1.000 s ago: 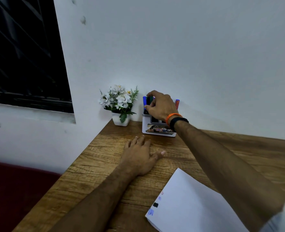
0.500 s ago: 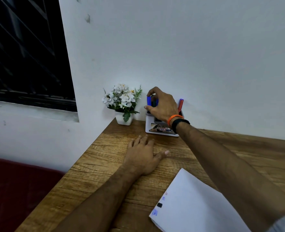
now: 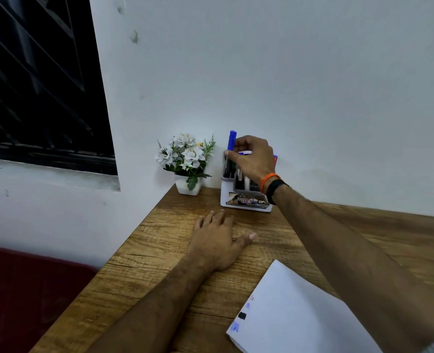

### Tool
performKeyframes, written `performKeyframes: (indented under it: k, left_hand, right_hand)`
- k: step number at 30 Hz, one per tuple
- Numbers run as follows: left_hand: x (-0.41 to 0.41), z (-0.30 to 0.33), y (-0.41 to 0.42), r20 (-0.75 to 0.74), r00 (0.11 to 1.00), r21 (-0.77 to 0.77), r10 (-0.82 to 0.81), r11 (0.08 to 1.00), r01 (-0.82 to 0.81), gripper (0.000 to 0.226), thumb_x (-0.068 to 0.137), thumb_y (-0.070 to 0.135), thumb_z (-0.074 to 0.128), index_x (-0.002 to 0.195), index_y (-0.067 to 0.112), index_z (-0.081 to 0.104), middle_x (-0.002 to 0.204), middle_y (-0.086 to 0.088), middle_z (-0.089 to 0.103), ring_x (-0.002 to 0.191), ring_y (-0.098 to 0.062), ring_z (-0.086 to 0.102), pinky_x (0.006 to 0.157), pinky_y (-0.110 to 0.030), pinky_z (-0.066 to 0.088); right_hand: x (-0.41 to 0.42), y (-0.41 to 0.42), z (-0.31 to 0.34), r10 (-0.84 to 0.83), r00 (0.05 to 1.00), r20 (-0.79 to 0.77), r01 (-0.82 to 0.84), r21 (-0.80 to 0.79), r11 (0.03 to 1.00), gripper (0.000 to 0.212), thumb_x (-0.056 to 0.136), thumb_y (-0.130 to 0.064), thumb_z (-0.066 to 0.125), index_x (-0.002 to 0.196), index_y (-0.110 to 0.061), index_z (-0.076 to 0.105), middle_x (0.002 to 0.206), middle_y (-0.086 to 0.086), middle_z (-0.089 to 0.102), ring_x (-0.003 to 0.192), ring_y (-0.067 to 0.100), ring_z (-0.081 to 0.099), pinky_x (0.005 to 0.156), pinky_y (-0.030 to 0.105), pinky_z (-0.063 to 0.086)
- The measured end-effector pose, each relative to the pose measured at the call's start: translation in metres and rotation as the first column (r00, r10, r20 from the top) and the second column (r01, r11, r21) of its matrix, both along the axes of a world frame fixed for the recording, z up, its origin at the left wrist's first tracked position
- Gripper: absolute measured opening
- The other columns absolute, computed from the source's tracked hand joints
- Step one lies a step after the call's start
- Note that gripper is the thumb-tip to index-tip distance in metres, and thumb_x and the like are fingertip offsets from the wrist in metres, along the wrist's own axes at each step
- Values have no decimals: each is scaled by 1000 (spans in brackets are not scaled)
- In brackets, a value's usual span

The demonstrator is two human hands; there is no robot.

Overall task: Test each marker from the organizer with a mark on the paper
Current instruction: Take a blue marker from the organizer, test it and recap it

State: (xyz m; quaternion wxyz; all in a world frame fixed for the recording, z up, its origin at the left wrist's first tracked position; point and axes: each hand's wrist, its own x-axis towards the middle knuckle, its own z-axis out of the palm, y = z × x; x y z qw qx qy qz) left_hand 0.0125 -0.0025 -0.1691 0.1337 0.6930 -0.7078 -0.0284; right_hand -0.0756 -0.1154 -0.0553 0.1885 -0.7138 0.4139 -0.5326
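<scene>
Right hand [image 3: 254, 159] is over the white organizer [image 3: 245, 197] at the centre of the frame, thumb and fingers pinching a blue marker [image 3: 231, 146]. The marker stands upright, long axis vertical, blue cap pointing up, its lower end inside the organizer's left compartment. Other markers sit in there too, partly hidden by the hand, so no firm count. Left hand [image 3: 217, 240] lies flat on the wooden table [image 3: 160, 250], fingers relaxed, holding nothing. One sheet of paper [image 3: 295, 317] at lower right carries four small marks along its left edge. One flower pot [image 3: 188, 161] stands left of the organizer.
</scene>
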Motion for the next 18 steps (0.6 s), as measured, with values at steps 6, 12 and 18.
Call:
performKeyframes:
  k: [6,12,18]
  left_hand:
    - [-2,5,4,-17,1000,9,0,1000,0,83,87,77,21,148,21,33,160,-6,22,149,-23,13,120,-48,9]
    - [-6,18,12,-285,956,-191,-75,981,20,59,93,58,44,138,20,47,145,-2,46,132,-19,40,111,-44,35]
    - [-24,39,28,-854,421,-279,-306,952,124,33,85,43,60,103,16,69,96,0,72,81,-10,65,71,-35,56]
  right_hand:
    - [-30,29,19,70,979,194,-81,50,995,20,76,-22,84,90,-19,71,86,-3,73,83,11,70,79,32,59]
    - [-79,84,-2,184,933,310,-273,274,922,15,84,-11,76,99,-9,71,82,4,71,65,4,67,58,17,51]
    - [-120,130,-44,217,962,166,-262,342,902,12,82,-8,77,92,-14,75,70,2,69,57,11,61,58,21,53]
